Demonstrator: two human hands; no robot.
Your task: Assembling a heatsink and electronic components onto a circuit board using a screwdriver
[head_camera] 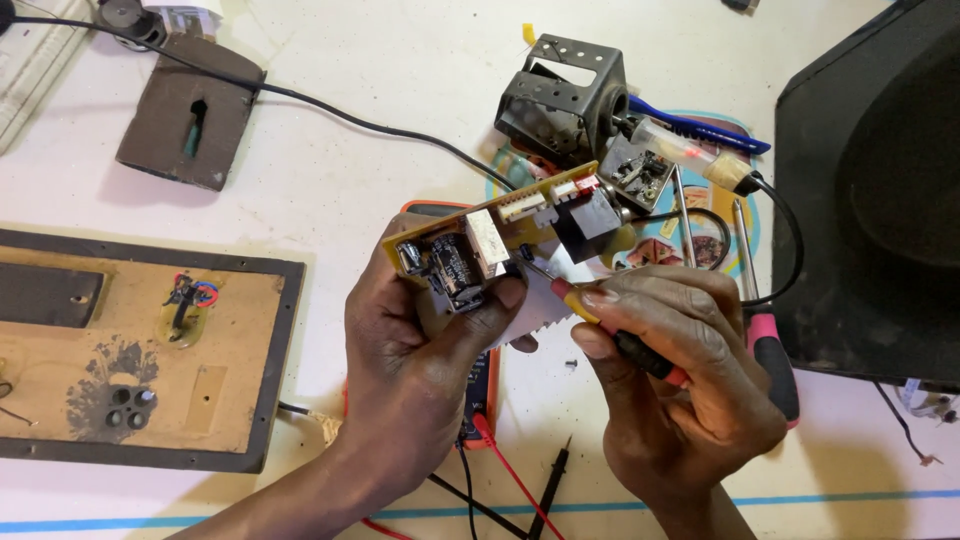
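A: What's your left hand (420,340) doing?
B: Its fingers (500,297) are clenched around a yellow circuit board (500,235), which you hold above the worktop (330,170).
A: And your right hand (670,370)?
B: You're grasping a red-and-yellow screwdriver (600,325), its tip touching the board beside the black capacitor (455,265). A multimeter (480,395) lies beneath your hands.

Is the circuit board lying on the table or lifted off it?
Lifted: the left hand holds the circuit board above the table.
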